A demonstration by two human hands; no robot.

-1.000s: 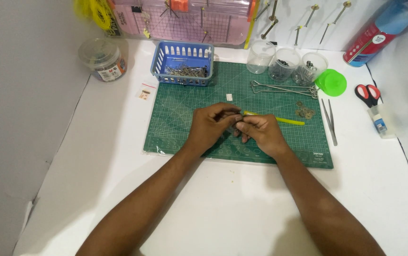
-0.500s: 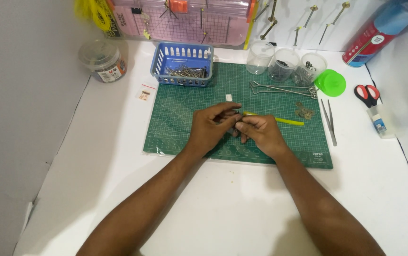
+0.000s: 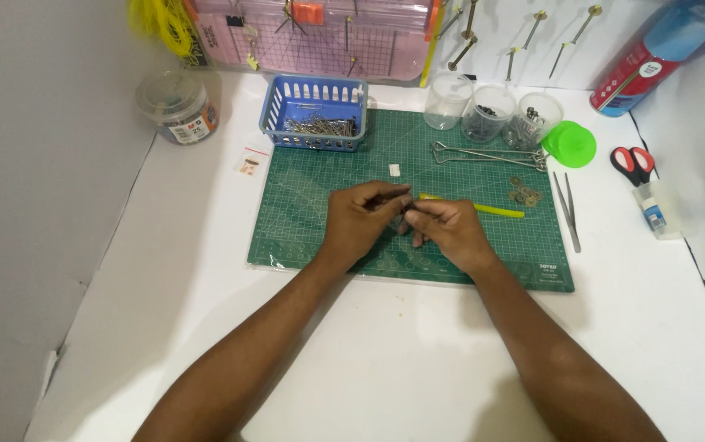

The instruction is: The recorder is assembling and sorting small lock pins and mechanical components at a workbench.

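Gridded green cutting mat [image 3: 311,221] flat on the white desk [image 3: 205,327], thin yellow-green tube [image 3: 496,210] lying just right of the hands. Left hand [image 3: 361,221] and right hand [image 3: 447,229] curled knuckles-up mid-mat, fingers [image 3: 393,196] pinched together on a small dark piece [image 3: 402,209], barely visible.

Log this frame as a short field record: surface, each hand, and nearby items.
surface: green cutting mat on a white table
left hand: fingers closed on a small dark part, too small to identify
right hand: fingertips meet the left hand's at that part
behind hands: yellow-green stick lying on the mat
right of mat: tweezers, red-handled scissors
back row: blue basket of metal pins, three clear cups, green lid
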